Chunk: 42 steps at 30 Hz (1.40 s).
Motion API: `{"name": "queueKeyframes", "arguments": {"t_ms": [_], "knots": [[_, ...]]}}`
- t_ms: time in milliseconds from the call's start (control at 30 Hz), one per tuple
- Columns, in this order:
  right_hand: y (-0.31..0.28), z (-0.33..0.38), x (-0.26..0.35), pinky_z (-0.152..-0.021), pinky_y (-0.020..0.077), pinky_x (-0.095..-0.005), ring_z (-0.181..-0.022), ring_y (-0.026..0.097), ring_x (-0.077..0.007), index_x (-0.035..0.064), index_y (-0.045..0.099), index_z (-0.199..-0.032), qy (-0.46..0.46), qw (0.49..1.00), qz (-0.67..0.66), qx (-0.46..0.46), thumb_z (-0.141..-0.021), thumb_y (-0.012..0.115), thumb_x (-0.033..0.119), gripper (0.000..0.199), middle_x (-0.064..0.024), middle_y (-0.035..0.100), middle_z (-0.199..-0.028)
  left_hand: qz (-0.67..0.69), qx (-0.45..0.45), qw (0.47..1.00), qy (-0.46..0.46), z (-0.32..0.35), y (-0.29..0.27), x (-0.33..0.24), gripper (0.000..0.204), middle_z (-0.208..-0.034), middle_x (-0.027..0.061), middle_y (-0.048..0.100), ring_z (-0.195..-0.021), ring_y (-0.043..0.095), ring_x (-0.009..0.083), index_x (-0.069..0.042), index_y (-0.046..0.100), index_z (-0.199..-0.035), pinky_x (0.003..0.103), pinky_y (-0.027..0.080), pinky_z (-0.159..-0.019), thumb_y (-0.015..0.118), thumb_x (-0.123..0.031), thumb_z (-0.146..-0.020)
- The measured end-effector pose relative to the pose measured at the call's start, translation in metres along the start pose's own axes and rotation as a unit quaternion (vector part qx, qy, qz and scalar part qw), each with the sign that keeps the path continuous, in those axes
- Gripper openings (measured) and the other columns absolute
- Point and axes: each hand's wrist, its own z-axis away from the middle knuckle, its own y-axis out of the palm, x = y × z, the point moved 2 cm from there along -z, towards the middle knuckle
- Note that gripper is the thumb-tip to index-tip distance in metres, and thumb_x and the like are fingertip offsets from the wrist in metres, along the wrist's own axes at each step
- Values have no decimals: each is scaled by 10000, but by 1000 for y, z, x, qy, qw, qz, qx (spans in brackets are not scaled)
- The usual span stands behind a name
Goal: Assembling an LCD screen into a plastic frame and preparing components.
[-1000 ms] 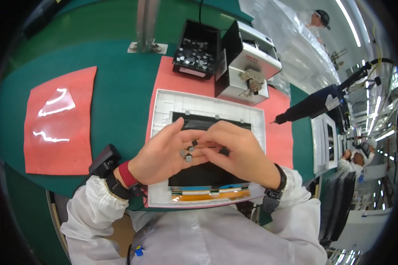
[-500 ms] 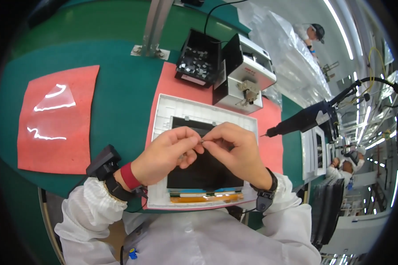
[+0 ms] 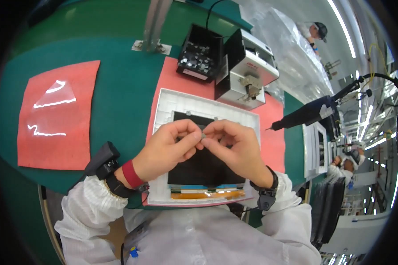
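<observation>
My left hand (image 3: 170,145) and my right hand (image 3: 232,148) meet fingertip to fingertip above a black flat panel (image 3: 199,170) that lies in a white tray (image 3: 163,112). Together the fingers pinch a tiny grey part (image 3: 203,136), too small to make out. Orange and blue flex strips (image 3: 208,193) run along the panel's near edge. My left wrist wears a red band and a black strap; my right wrist wears a black strap. Both sleeves are white.
A red mat (image 3: 57,117) with clear film pieces lies at left on the green bench (image 3: 119,79). Behind the tray stand a black bin of small parts (image 3: 199,55) and a white and black box device (image 3: 247,73). An electric screwdriver (image 3: 305,115) hangs at right. Other people work farther right.
Both hands have stayed together over the panel, the fingertips shifting slightly around the small part. The view has moved a little.
</observation>
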Motion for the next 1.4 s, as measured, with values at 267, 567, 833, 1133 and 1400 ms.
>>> {"name": "queueKeyframes", "arguments": {"t_ms": [267,567,833,1133,1400], "knots": [[-7,-10,17,-648,470,-195,-776,567,-46,-18,619,-973,-49,996,-44,-62,-886,599,-23,90,-7,602,-862,56,-31,998,21,-4,-19,-25,351,-595,-19,450,-443,350,48,-99,476,-735,216,258,-408,454,-286,-1031],[25,-47,-4,-685,502,-202,-770,613,-68,-16,648,-981,48,996,-23,74,-895,643,14,91,-24,653,-901,291,-108,931,193,-20,-69,-31,104,-809,11,464,-705,472,106,-49,494,-921,217,393,-610,457,-120,-988],[43,-64,-19,-594,451,-200,-645,546,-43,-20,652,-895,95,994,-5,47,-866,646,47,73,16,625,-755,239,-163,939,187,-21,-77,-21,184,-1048,79,515,-913,536,152,26,499,-1120,248,473,-828,458,44,-941],[51,-76,-16,-594,446,-264,-631,548,-112,-35,667,-834,7,986,164,-3,-797,669,59,101,-59,619,-714,249,-146,940,179,-22,-77,-22,167,-945,38,554,-740,519,88,22,512,-1139,208,443,-624,454,-66,-1009],[51,-80,-19,-602,457,-301,-631,563,-173,0,673,-826,-15,979,204,5,-768,685,55,81,-82,623,-728,247,-153,944,157,-25,-75,-19,172,-904,21,556,-671,478,66,10,517,-1140,193,384,-563,459,-86,-1009]]}}
